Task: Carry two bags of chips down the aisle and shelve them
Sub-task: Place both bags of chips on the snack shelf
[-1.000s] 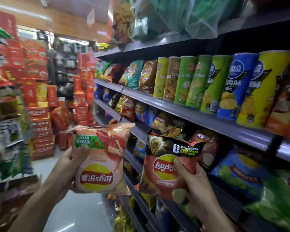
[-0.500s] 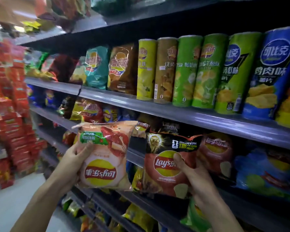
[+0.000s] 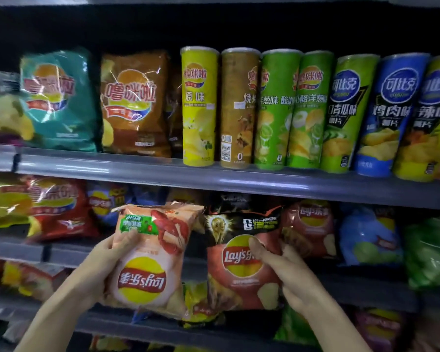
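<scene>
My left hand (image 3: 104, 265) grips a pale orange Lay's bag (image 3: 150, 257) with a crayfish picture, held upside down at lower centre. My right hand (image 3: 287, 275) holds a red and black Lay's bag (image 3: 236, 260) upright by its right edge, thumb across the front logo. Both bags hang side by side, nearly touching, in front of the second grey shelf (image 3: 239, 184) of the snack rack. A matching red Lay's bag (image 3: 310, 229) stands on that level just right of the one I hold.
Tall chip cans (image 3: 200, 105) in yellow, brown, green and blue fill the upper shelf's right half, with teal (image 3: 59, 100) and brown bags (image 3: 135, 102) on its left. Red, blue (image 3: 368, 235) and green bags crowd the middle level. Lower shelves hold more packets.
The view has swung right from the aisle and now faces the shelves head on. Both bags have stayed in my hands and come closer to the shelf front.
</scene>
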A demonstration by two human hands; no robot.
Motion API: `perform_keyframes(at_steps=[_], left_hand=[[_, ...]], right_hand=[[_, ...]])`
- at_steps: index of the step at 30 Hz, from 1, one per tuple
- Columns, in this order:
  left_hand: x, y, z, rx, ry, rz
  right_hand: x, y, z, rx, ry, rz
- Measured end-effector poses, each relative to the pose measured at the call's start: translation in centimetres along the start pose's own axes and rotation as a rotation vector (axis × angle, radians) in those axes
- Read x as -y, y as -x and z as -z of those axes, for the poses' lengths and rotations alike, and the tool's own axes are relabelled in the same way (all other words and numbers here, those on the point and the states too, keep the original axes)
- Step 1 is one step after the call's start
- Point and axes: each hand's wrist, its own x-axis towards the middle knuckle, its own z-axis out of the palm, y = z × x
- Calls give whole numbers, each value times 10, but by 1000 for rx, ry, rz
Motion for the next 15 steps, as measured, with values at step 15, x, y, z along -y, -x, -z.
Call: perform_keyframes(at_steps=[15], left_hand=[[-13, -101, 22, 166, 108, 129]], right_hand=[[17, -50, -43, -221, -57, -88]])
